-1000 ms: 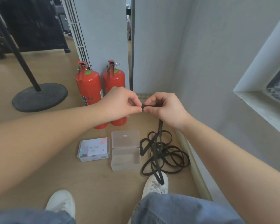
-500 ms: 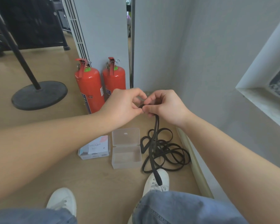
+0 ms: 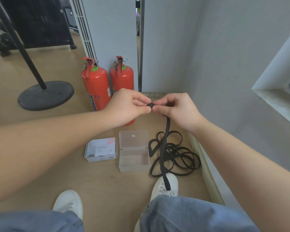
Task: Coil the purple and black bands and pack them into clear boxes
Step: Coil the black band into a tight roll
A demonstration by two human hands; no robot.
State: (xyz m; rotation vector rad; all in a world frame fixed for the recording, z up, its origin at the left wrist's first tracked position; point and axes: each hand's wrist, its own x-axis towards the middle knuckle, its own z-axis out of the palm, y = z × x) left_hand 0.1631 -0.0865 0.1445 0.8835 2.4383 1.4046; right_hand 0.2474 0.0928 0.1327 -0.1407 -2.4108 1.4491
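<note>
A long black band (image 3: 164, 153) hangs from my hands down to a loose tangle on the wooden floor. My left hand (image 3: 129, 106) and my right hand (image 3: 176, 109) meet at chest height and both pinch a small rolled end of the band between their fingertips. An open clear box (image 3: 134, 162) lies on the floor below, its lid flipped back and its tray bare. A shut clear box (image 3: 100, 149) with a printed card inside lies to its left. No purple band shows.
Two red fire extinguishers (image 3: 95, 86) stand against the grey partition behind my hands. A black round stand base (image 3: 45, 95) sits at the left. A wall and skirting (image 3: 206, 171) run along the right. My white shoes (image 3: 69, 203) and jeans fill the bottom.
The hands have stayed together, turning the band's end into a small tight roll at the fingertips. The hanging strand has swung slightly.
</note>
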